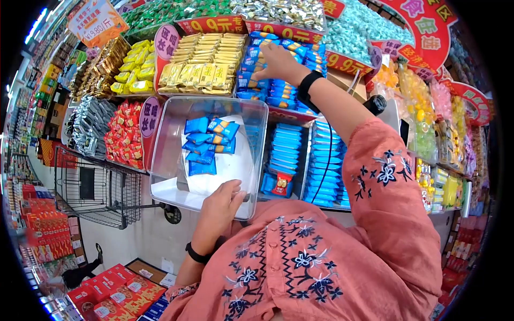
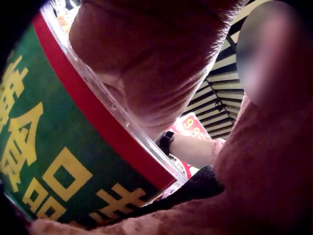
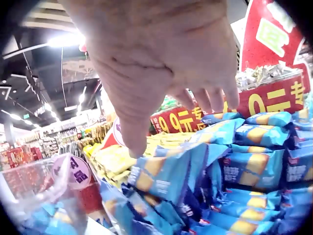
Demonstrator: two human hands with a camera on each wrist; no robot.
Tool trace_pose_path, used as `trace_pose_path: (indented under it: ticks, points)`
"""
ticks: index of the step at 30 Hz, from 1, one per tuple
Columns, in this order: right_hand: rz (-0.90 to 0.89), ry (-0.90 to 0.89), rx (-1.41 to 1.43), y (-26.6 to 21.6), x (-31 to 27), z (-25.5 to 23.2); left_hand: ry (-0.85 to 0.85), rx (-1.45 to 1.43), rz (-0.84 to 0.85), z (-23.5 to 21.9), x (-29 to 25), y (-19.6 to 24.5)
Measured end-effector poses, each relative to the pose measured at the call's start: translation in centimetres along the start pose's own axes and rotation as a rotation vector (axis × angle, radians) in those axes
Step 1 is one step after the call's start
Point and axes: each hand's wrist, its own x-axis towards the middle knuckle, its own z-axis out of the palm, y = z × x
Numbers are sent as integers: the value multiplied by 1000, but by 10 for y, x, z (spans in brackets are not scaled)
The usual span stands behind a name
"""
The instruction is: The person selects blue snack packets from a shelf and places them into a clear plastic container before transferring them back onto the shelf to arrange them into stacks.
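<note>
My right hand reaches over a stack of blue snack packets, its fingers and thumb spread apart. In the right wrist view that hand hangs above the packets, with the thumb tip close over an upright blue packet and nothing held. My left hand lies over the near rim of a clear plastic bin, fingers reaching inside. Several loose blue packets lie in this bin beside a white sheet. In the left wrist view the left hand rests against the bin's edge, fingertips hidden.
Gold packets stand left of the blue stack, with yellow packets and red packets farther left. Nearer me are blue packet rows with one red packet. A black wire cart stands at left.
</note>
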Motion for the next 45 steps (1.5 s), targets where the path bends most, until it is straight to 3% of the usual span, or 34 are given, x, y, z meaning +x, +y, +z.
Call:
trace_pose_path:
  ticks: [4,8,13,17,21,27,30,33,37,40,41,45]
  points:
    - [56,81,0,12,12,18,-11,9,-32,1,2,0]
    - [239,-81,-12,11,23,22,-10,-17,-83,-3,1,8]
    - [140,165,-276,29,27,57,12,-52,-109,-2,0,10]
    - [186,113,-295,40,30,62,21,-41,-102,-1,2,9]
    - [245,87,-197,41,27,52,21,-27,-86,0,3,8]
    - [120,83,-121,42,23,42,58,-28,-44,4,4,5]
    - [169,52,-2,38,24,41,49,-28,-47,3,5,6]
    - [179,196,106,42,28,31,53,-54,-52,3,5,5]
    - [151,338,481,27,17,-13,53,-48,-59,4,3,5]
    - [69,55,712,14,3,-27,45,-49,-77,2,3,7]
    - [58,8,655,5,-3,-27,44,-54,-83,2,3,7]
    - [99,53,672,-17,-27,2,17,-59,-109,1,5,6]
